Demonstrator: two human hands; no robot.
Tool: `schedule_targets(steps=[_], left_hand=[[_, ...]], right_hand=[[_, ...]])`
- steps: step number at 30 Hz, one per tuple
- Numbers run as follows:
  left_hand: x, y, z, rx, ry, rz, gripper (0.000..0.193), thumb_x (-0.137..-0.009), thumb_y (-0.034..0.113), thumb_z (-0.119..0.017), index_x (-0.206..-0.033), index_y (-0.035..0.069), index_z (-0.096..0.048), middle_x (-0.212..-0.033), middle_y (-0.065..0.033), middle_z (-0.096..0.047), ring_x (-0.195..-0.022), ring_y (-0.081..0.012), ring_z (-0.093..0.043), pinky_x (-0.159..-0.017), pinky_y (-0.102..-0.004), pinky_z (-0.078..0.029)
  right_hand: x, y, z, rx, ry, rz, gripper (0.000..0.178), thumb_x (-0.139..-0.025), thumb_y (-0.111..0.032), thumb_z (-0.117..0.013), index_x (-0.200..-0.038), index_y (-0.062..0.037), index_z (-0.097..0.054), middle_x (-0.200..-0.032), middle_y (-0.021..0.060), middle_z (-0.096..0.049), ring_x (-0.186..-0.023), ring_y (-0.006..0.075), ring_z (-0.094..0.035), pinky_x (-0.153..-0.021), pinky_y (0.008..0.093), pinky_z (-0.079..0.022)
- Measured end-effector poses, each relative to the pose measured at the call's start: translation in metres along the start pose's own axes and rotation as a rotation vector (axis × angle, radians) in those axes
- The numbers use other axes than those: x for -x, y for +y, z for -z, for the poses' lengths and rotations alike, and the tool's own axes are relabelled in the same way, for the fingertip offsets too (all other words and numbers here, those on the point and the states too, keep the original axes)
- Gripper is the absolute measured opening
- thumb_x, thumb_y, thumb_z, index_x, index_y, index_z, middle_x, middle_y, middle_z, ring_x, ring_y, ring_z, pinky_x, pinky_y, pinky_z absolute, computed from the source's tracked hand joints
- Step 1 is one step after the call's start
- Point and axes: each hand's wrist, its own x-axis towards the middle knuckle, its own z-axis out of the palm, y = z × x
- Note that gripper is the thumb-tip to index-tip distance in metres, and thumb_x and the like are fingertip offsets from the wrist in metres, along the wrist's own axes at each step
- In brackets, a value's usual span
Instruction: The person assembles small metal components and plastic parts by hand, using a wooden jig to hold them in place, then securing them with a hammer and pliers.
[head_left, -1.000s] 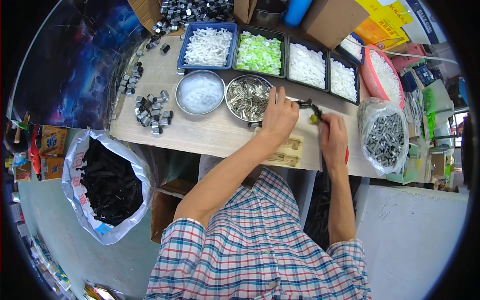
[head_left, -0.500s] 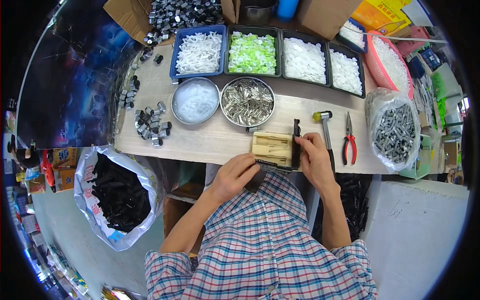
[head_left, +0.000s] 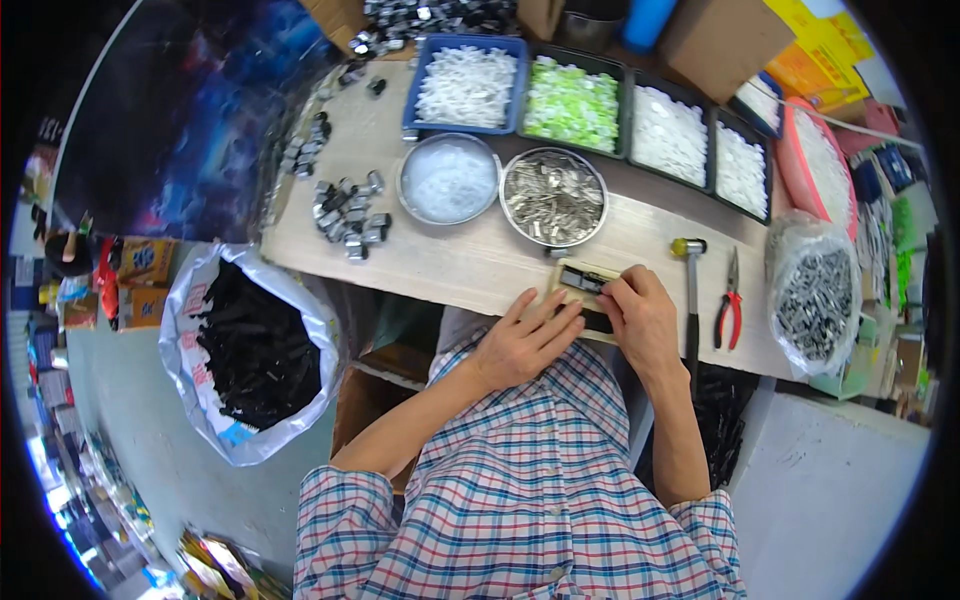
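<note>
Steel bowl (head_left: 553,160) of metal clips (head_left: 553,197)

A pale matt wooden block (head_left: 583,290) lies on the smooth wood-look worktop (head_left: 470,262) beside shiny metal clips (head_left: 553,196).

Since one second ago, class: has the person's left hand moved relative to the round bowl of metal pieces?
Yes. The left hand has drawn back from the metal bowl toward the table's near edge, beside the wooden block.

A pale wooden block (head_left: 580,285) with a black part set in it is seen at the bench's (head_left: 450,265) near edge. Bright green pieces (head_left: 570,103) are shown in a dark tray at the far edge, white pieces (head_left: 465,85) in a blue one. Red-handled pliers (head_left: 727,315) are noted towards the right end. A red, white and blue checked shirt (head_left: 540,500) is worn.
</note>
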Motion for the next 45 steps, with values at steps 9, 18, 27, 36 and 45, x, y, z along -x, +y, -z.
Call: schedule_targets(steps=[9, 18, 27, 36, 45], left_hand=[[0.022, -0.057, 0.061, -0.184, 0.486, 0.571, 0.041, -0.088, 0.000, -0.060, -0.128, -0.005, -0.059, -0.133, -0.0199, -0.060, -0.136, -0.0451, -0.047, -0.113, -0.0579, -0.036], [0.041, -0.106, 0.082, -0.614, 0.044, 0.704, 0.038, -0.094, 0.004, -0.054, -0.131, -0.003, -0.060, -0.139, -0.0175, -0.059, -0.142, -0.0432, -0.041, -0.114, -0.0569, -0.034], [0.022, -0.054, 0.061, -0.125, 0.216, 0.567, 0.035, -0.082, 0.002, -0.073, -0.116, -0.004, -0.065, -0.119, -0.0197, -0.069, -0.110, -0.0364, -0.063, -0.094, -0.0417, -0.053], [-0.003, -0.042, 0.064, 1.086, 0.485, 1.087, 0.023, -0.099, 0.006, -0.065, -0.119, -0.004, -0.059, -0.104, -0.0084, -0.072, -0.092, -0.0120, -0.068, -0.082, -0.0253, -0.054], [-0.033, 0.008, 0.046, 1.509, 0.248, 0.972, 0.028, -0.099, 0.000, -0.061, -0.127, -0.004, -0.058, -0.109, -0.0081, -0.069, -0.099, -0.0131, -0.068, -0.088, -0.0261, -0.056]], right_hand=[[-0.002, 0.006, 0.008, 0.036, -0.005, 0.119, 0.015, -0.080, -0.001, -0.073, -0.095, -0.0045, -0.071, -0.085, 0.0092, -0.062, -0.081, 0.0290, -0.060, -0.073, 0.0412, -0.049], [0.014, 0.009, -0.010, 0.070, 0.076, 0.153, 0.023, -0.074, 0.002, -0.070, -0.096, -0.0048, -0.070, -0.088, 0.0082, -0.063, -0.088, 0.0296, -0.061, -0.077, 0.0401, -0.047], [-0.018, -0.073, -0.032, -0.332, 0.022, 0.147, 0.022, -0.083, 0.010, -0.063, -0.102, -0.0013, -0.069, -0.099, 0.0145, -0.065, -0.092, 0.0328, -0.064, -0.079, 0.0391, -0.052], [-0.042, -0.096, -0.064, -0.752, 0.034, 0.021, 0.034, -0.087, 0.012, -0.063, -0.119, 0.0008, -0.060, -0.108, 0.0171, -0.064, -0.087, 0.0264, -0.068, -0.077, 0.0333, -0.054], [-0.003, -0.056, -0.018, -0.665, 0.075, -0.112, 0.025, -0.084, 0.012, -0.064, -0.104, -0.0001, -0.057, -0.103, 0.0134, -0.059, -0.093, 0.0287, -0.065, -0.076, 0.0337, -0.055]])
